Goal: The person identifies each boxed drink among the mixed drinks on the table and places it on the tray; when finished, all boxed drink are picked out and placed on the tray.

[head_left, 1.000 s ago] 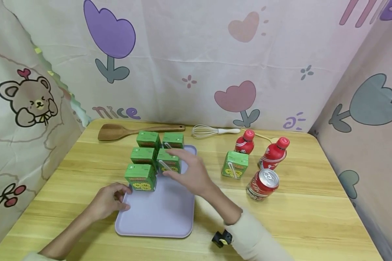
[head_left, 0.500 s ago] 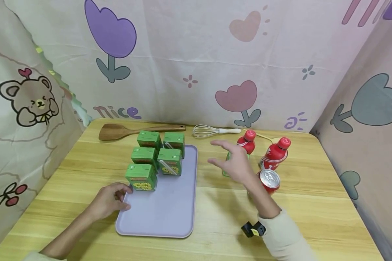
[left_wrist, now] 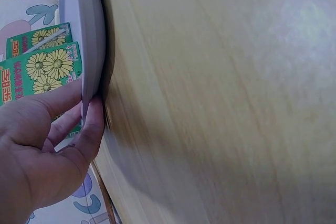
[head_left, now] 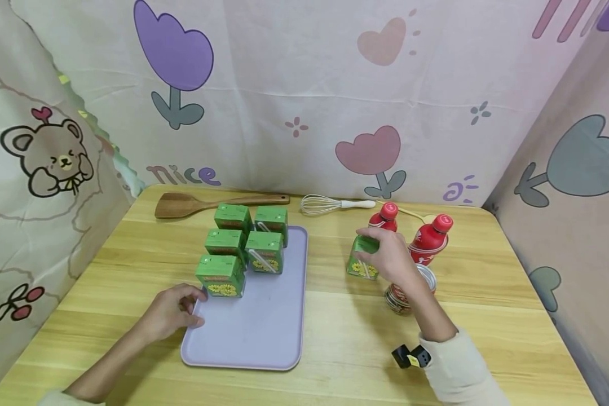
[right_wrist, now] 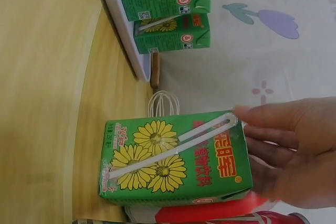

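Observation:
At its left rim, a pale purple tray is pinched by my left hand; in the left wrist view the thumb lies against the rim's outer side. Several green drink cartons with yellow flowers stand on the tray's far half, in two columns. Over to the right, my right hand grips the top of another green drink carton, which stands upright on the table. Its straw faces the camera in the right wrist view, with the thumb at the carton's top corner and the other fingers partly hidden behind it.
Close to the right hand are two red bottles and a red can, partly covered by the forearm. A wooden spatula, a whisk and a yellow utensil lie along the back edge, before a fabric wall.
My right hand has left the carton on the tray, moved right across the table and taken hold of the carton beside the bottles. The left hand has stayed at the tray rim.

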A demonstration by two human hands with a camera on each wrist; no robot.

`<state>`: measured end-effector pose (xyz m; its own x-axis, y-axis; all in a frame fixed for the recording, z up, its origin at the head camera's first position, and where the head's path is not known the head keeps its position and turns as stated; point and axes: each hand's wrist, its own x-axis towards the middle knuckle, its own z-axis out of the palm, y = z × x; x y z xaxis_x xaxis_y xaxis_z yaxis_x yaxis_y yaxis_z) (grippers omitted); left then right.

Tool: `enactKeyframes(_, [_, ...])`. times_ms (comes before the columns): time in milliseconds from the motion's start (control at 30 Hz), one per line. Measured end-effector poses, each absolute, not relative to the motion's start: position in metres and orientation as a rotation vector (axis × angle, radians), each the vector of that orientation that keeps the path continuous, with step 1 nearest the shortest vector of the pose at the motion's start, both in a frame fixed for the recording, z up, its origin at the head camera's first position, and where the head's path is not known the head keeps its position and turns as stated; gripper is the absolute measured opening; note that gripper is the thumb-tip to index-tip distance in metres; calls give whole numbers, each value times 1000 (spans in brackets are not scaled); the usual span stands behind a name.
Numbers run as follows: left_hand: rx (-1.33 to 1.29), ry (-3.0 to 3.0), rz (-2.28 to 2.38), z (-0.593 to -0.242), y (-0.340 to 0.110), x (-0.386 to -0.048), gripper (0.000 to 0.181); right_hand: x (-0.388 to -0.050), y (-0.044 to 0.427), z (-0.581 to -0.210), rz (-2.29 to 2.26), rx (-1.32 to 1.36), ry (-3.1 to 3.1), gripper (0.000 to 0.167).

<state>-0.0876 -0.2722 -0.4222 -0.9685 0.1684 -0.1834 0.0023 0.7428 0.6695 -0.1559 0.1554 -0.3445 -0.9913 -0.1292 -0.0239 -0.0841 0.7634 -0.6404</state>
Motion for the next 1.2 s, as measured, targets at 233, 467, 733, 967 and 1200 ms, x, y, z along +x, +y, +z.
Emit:
enactKeyframes(233, [127, 2704, 1054, -424, -272, -87, 38, -157, 155, -348, -1031, -187, 2900, 44])
enactKeyframes(467, [134, 2713, 1045, -423, -272, -87, 38, -154, 158, -351, -1023, -185, 2912, 45])
enactKeyframes(733, [140, 2715, 1044, -423, -272, -88, 38, -152, 166, -346, -897, -301, 2849, 54])
enactKeyframes(967, [149, 2722, 1042, -423, -273, -88, 37, -150, 169, -345, -891, -300, 2851, 54])
enactKeyframes(1200, [129, 2712, 1045, -423, -273, -87, 38, -150, 171, -349, -950, -311, 2890, 51])
